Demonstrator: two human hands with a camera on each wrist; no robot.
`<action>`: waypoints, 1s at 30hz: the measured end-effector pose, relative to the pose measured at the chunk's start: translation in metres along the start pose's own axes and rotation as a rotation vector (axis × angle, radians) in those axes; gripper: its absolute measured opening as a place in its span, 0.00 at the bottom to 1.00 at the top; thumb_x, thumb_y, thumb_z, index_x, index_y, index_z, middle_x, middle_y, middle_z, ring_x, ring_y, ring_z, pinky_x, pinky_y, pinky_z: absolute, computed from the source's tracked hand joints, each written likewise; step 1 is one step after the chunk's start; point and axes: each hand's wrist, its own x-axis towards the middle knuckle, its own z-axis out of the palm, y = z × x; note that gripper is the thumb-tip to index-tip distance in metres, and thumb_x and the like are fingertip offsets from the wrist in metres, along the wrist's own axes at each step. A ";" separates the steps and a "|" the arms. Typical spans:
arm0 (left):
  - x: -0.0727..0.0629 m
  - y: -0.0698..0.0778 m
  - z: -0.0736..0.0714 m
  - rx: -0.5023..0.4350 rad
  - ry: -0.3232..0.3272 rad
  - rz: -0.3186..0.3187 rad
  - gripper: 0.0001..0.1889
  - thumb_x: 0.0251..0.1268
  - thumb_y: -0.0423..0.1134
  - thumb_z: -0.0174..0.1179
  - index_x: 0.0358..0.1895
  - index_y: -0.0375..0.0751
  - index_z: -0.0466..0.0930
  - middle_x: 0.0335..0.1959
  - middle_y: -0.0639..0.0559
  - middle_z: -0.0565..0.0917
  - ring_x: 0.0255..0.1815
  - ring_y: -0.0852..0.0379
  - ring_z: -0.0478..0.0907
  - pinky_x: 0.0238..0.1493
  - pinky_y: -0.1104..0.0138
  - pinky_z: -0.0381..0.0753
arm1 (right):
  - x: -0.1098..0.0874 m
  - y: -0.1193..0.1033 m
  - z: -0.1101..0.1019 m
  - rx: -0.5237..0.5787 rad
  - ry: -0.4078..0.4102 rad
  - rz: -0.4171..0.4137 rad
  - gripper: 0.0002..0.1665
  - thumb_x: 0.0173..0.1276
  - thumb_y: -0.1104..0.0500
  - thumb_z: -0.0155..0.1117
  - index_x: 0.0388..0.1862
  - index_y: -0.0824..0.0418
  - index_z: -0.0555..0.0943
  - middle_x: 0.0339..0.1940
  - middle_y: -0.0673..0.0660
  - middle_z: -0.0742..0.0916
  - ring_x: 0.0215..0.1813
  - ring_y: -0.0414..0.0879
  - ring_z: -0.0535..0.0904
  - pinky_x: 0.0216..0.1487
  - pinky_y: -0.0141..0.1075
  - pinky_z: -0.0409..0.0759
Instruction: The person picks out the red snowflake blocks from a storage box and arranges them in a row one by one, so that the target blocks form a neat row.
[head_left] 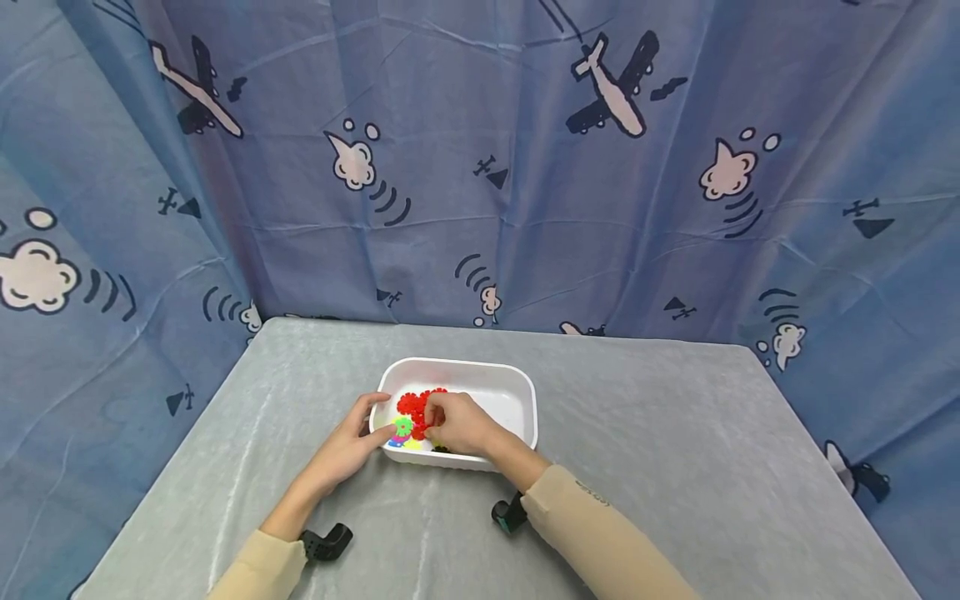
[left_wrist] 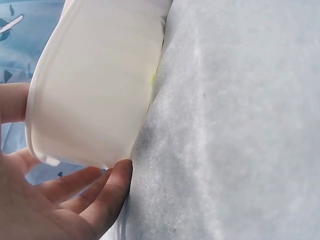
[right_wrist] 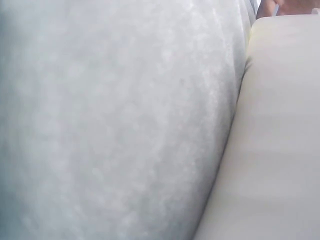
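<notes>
Left hand clasping white tray; right hand at red pieces (its grip unclear)

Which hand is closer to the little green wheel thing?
Left. The left hand has its thumb close beside the green wheel; the right hand is farther off, at the red pieces.

A blue patterned curtain backs a grey, seemingly cloth-covered table.
</notes>
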 end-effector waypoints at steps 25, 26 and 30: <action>-0.002 0.002 -0.001 0.008 0.004 -0.008 0.29 0.75 0.44 0.60 0.74 0.49 0.63 0.75 0.33 0.64 0.74 0.33 0.62 0.70 0.41 0.60 | -0.039 -0.005 -0.051 0.156 0.167 -0.050 0.03 0.63 0.66 0.71 0.34 0.61 0.84 0.27 0.49 0.84 0.30 0.40 0.78 0.35 0.33 0.78; -0.002 0.002 -0.001 0.008 0.004 -0.007 0.28 0.75 0.44 0.60 0.74 0.49 0.63 0.76 0.33 0.63 0.75 0.33 0.61 0.71 0.41 0.59 | -0.042 -0.003 -0.054 0.170 0.174 -0.049 0.03 0.63 0.66 0.71 0.34 0.61 0.84 0.26 0.49 0.84 0.29 0.40 0.78 0.34 0.33 0.78; -0.002 0.001 -0.001 0.007 0.002 -0.005 0.29 0.75 0.44 0.60 0.74 0.49 0.63 0.76 0.33 0.63 0.74 0.33 0.62 0.70 0.41 0.60 | -0.053 0.006 -0.067 0.225 0.222 -0.023 0.04 0.63 0.67 0.72 0.35 0.64 0.84 0.27 0.52 0.85 0.28 0.42 0.79 0.32 0.34 0.78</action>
